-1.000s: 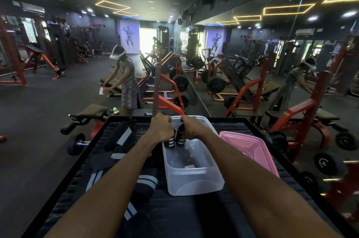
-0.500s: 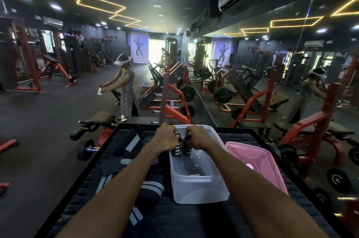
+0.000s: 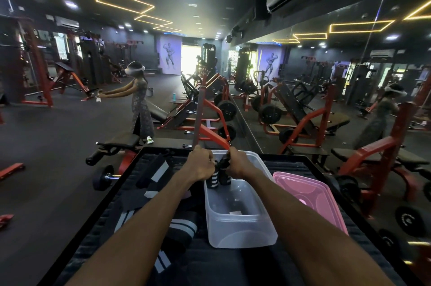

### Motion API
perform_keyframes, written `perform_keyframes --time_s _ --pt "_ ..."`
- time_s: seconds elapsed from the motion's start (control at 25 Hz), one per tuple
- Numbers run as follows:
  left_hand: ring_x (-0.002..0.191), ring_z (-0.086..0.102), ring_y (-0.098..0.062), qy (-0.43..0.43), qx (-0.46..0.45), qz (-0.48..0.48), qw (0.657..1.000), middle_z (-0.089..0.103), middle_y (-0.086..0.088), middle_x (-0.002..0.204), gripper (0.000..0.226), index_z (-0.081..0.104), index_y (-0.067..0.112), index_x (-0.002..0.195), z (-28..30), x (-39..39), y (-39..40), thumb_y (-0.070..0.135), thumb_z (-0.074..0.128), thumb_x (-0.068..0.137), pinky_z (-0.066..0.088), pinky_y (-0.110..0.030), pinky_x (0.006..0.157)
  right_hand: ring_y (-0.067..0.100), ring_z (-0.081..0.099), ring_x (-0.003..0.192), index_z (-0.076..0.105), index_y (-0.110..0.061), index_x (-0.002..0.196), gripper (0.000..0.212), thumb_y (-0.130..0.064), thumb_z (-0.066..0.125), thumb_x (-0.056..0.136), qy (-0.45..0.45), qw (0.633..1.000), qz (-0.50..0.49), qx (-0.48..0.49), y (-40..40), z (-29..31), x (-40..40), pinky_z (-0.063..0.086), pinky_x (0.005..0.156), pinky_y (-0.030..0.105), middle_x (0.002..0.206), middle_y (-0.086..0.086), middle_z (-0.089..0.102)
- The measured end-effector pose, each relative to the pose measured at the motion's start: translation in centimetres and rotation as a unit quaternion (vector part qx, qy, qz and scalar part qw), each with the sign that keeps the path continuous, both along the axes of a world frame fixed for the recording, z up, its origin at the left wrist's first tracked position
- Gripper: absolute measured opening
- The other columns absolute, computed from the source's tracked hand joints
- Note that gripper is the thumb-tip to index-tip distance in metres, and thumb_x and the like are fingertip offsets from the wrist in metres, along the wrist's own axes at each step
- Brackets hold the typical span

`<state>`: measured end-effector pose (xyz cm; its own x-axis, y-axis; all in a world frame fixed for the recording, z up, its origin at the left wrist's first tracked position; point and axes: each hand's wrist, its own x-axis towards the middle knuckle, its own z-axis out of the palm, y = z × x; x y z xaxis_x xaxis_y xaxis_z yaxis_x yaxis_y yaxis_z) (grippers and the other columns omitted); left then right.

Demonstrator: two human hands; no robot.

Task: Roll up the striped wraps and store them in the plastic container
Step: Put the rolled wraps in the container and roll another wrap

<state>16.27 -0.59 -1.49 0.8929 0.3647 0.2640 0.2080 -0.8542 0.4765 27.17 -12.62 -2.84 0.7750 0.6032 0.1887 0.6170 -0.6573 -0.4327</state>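
- since the earlier frame my view has tipped up, so both hands sit lower in it; they stay together over the far end of the clear plastic container (image 3: 240, 227).
- left hand (image 3: 200, 164) is a closed fist around a rolled black wrap with white stripes (image 3: 213, 181), whose lower end hangs just inside the container's far left corner.
- right hand (image 3: 236, 164) is also clenched, on a second dark roll (image 3: 225, 177) touching the first; i cannot tell whether they are one wrap or two.
- loose striped wraps (image 3: 179, 227) lie unrolled on the dark counter (image 3: 98, 234), left of the container.
- pink lid (image 3: 310, 197) rests just right of the container.
- inside, i see a small white scrap (image 3: 234, 213) on the container's floor.
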Motion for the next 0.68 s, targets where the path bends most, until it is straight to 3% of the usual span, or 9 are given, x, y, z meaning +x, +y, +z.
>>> perform_keyframes --time_s 0.24,0.48,0.68 --pt "0.115 0.057 -0.031 -0.011 -0.006 0.006 1.000 0.058 -0.017 0.119 0.019 0.073 0.010 0.098 0.3 -0.3 -0.1 0.018 0.057 0.092 0.043 -0.039 0.106 0.034 0.057 0.113 0.039 -0.003 0.129 0.059 -0.011 0.073 0.081 0.015 0.999 -0.012 -0.050 -0.3 0.1 -0.1 0.047 0.083 0.036 0.121 0.019 0.058" --pt "0.116 0.057 -0.028 -0.021 -0.018 0.005 1.000 0.061 -0.018 0.117 0.016 0.073 0.012 0.096 0.2 -0.7 -0.3 0.016 0.058 0.092 0.043 -0.036 0.106 0.033 0.061 0.110 0.034 -0.002 0.132 0.068 -0.012 0.076 0.080 0.053 0.997 -0.024 -0.044 -1.8 0.7 -0.3 0.047 0.077 0.032 0.118 0.018 0.061" --pt "0.117 0.053 -0.027 -0.030 -0.023 -0.003 0.999 0.059 -0.017 0.117 0.017 0.071 0.007 0.101 0.1 -0.9 -0.8 0.015 0.058 0.094 0.043 -0.035 0.105 0.034 0.061 0.106 0.029 -0.004 0.136 0.068 -0.006 0.071 0.083 0.153 0.987 -0.049 -0.018 -1.6 0.6 -0.7 0.058 0.077 0.040 0.124 0.020 0.055"
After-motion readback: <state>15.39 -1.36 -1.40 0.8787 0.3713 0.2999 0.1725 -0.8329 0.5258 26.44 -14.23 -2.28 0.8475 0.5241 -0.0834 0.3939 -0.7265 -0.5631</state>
